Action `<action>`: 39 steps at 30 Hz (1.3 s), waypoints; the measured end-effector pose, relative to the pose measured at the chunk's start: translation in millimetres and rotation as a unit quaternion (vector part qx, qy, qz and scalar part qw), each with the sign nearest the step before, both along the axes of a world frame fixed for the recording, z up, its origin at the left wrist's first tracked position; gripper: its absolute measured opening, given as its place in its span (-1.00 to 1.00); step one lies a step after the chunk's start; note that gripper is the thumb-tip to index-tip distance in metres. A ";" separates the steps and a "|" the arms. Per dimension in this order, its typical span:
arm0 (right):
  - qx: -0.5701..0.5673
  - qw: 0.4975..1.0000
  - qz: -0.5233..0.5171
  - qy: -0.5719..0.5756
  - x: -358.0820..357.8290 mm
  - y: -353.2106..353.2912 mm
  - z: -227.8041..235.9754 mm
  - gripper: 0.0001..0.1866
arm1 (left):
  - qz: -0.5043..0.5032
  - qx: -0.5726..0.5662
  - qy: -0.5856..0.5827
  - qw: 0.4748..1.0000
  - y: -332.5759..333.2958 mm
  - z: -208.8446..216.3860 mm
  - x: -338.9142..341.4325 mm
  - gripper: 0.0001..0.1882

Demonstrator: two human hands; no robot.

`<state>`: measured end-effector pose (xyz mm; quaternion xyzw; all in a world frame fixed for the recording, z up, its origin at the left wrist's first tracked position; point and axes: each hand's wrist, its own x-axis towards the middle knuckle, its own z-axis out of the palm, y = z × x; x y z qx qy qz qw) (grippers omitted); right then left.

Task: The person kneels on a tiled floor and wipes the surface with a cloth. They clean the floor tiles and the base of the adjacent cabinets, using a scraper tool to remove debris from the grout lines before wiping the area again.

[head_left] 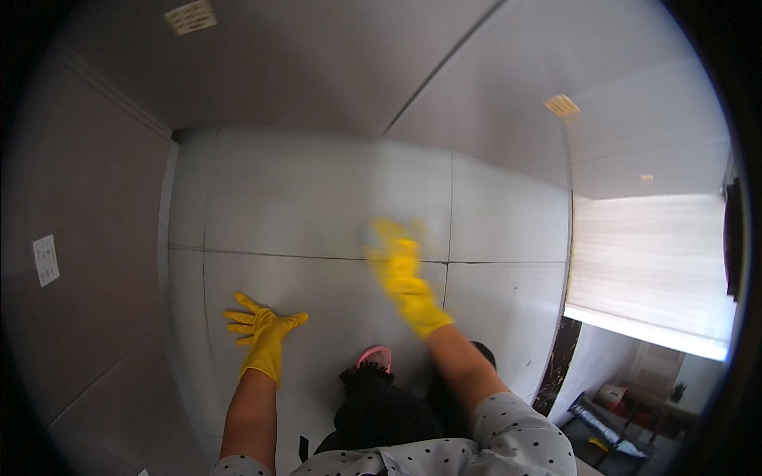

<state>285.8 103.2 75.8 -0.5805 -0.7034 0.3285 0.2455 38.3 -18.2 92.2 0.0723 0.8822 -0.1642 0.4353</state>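
My left hand (264, 329) wears a yellow rubber glove, its fingers spread wide over the pale grey tiled floor (302, 198) on the left side. I cannot tell whether it rests on the tiles. My right hand (403, 278), in a matching glove, reaches farther forward, close to the dark joint where the tiles meet. Motion smears its fingers, so their pose and anything under them cannot be made out. Below and between the hands, a pink shoe (376, 356) shows past my black trouser leg (381, 412) with its frilly hem.
Grey-brown panels stand at the left (87, 222) and far side (309, 71), with small paper labels stuck on them. A light woven blind (651, 270) hangs at the right. Beyond a dark marbled strip (559, 361), a dark rack (651, 420) holds assorted items.
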 end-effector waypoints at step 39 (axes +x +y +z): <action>-0.031 0.867 -0.452 -0.206 331.4 -69.8 -64.5 -0.55 | -0.363 0.350 -0.160 0.849 10.4 3.6 138.0 -0.31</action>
